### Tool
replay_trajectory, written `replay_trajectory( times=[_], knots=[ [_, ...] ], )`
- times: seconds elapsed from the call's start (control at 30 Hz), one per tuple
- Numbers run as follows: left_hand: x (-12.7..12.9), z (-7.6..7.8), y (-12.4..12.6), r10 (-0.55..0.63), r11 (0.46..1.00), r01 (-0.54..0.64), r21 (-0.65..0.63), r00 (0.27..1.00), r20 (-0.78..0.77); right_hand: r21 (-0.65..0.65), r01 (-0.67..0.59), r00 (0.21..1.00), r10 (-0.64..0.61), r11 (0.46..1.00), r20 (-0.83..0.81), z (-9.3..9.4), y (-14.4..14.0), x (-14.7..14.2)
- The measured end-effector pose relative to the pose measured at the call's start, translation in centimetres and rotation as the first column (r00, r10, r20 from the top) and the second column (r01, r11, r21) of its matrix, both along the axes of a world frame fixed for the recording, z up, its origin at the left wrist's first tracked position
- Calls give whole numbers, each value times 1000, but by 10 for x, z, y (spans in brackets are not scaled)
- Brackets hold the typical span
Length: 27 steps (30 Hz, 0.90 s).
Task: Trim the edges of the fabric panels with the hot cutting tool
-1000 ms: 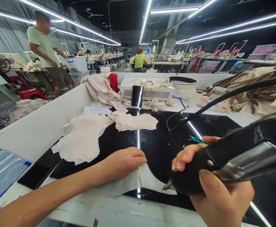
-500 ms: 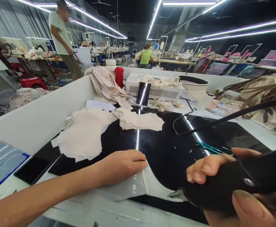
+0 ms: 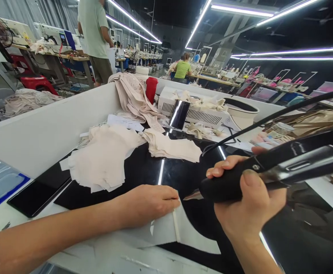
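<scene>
Corded handheld tool (image 3: 286, 163) above glossy black surface (image 3: 183, 173), gripped by right hand (image 3: 250, 203), metal tip (image 3: 194, 195) leftward, long axis rising right, rear cut off, left hand (image 3: 152, 201) pinching pale sheet (image 3: 193, 232), pinched edge hidden.

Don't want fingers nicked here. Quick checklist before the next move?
1. Right hand around the black, metal-tipped handheld tool: ok.
2. Left hand on the pale, curve-edged thin sheet: ok, at its edge.
3. Metal tip well away from the left hand's fingers: not ok, it points at them from close by.
4. Black cable off the sheet: ok.
5. Cream fabric stacks off the sheet: ok, beyond it.
6. Tool power: cannot tell.
</scene>
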<state>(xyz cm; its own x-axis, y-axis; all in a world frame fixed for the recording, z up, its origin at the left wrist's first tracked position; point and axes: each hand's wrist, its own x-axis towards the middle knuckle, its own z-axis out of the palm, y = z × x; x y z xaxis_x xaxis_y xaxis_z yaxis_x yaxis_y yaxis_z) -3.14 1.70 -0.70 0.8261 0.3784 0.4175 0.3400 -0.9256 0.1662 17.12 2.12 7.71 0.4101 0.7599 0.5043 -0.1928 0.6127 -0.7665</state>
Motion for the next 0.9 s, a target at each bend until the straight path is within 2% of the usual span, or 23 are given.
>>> replay_trajectory(
  times=[0.37,0.57,0.9],
  knots=[
    [1,2,-2,21,999,-22,40,1000,13,21,-16,1000,16,1000,1,-5,4,-6],
    [1,2,-1,23,1000,-23,13,1000,20,-17,-10,1000,10,1000,7,-6,2,-8],
    [0,5,-1,15,999,-15,-31,1000,2,27,-27,999,26,999,21,-7,-10,-1]
  ],
)
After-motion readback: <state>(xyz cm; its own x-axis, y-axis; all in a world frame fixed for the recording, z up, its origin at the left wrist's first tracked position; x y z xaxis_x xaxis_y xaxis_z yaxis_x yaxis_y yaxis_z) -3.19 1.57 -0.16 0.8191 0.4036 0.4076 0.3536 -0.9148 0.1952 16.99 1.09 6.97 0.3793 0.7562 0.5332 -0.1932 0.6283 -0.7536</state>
